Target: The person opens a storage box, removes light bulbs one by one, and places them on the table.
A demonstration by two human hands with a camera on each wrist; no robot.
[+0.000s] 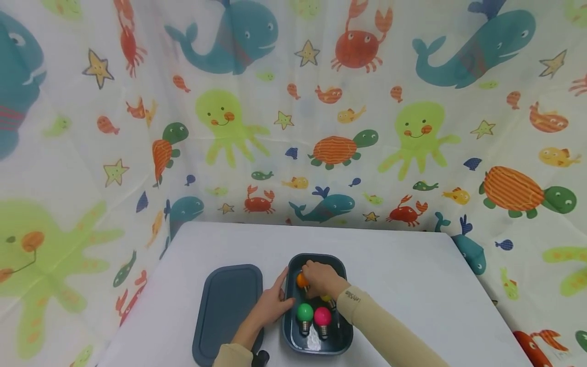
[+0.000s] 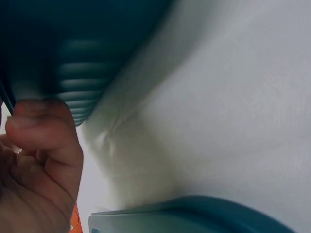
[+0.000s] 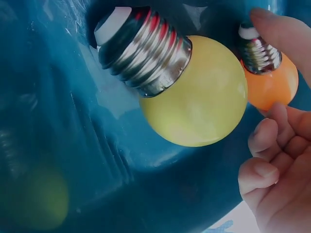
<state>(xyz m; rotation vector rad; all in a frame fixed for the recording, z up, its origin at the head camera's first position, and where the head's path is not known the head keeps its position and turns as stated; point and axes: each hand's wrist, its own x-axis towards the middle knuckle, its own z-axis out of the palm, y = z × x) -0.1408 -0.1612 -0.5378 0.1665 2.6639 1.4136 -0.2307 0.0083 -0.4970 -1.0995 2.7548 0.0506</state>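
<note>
My right hand (image 1: 323,279) reaches into a dark blue container (image 1: 317,349), holding an orange light bulb (image 3: 276,86) between thumb and bent fingers; the thumb lies by its metal base. Beside it lies a yellow light bulb (image 3: 201,92), its screw base turned away from the hand, partly hidden under the hand in the head view. A green bulb (image 1: 304,312) and a pink bulb (image 1: 323,316) lie side by side nearer the front, bases toward me. My left hand (image 1: 270,304) grips the container's left edge, thumb over the rim, other fingers bent against the outer wall (image 2: 85,73).
Left of the container, a matching dark blue lid (image 1: 229,306) lies flat on the white table (image 1: 390,265). A small black object (image 1: 261,358) sits by the left wrist. A curtain (image 1: 284,193) printed with sea animals hangs behind and along both sides.
</note>
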